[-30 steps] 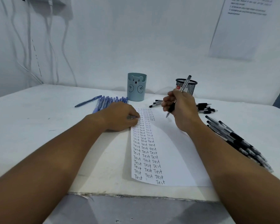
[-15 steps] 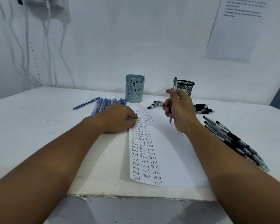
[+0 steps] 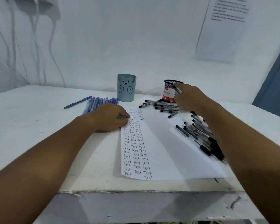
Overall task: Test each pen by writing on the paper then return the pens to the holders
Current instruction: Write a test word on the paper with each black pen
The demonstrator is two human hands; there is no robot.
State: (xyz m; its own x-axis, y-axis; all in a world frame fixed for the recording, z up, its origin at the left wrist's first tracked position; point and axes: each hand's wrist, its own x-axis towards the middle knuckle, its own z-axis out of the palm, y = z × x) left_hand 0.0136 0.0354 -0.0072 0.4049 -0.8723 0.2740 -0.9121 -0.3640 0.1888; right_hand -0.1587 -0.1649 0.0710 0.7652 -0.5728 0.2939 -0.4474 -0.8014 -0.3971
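Paper (image 3: 160, 151) lies nearest us on the white table (image 3: 31, 113), its left side filled with columns of the handwritten word "Test". Our left hand (image 3: 109, 118) rests on the paper's upper left edge, fingers loosely curled, pinning the sheet and holding nothing. On the paper's right edge we see a pile of black pens (image 3: 199, 136), partly hidden under our right forearm. Beyond the paper's far right corner lies a second scatter of black pens (image 3: 162, 105). Left of the paper's far end, blue pens (image 3: 100, 101) lie side by side, one apart from the row. Our right hand (image 3: 189, 97) reaches past the paper toward the black mesh holder (image 3: 170, 90), pinching one pen (image 3: 176, 89) against the holder's rim. Behind the paper's far edge stands the teal bear holder (image 3: 126, 88), upright.
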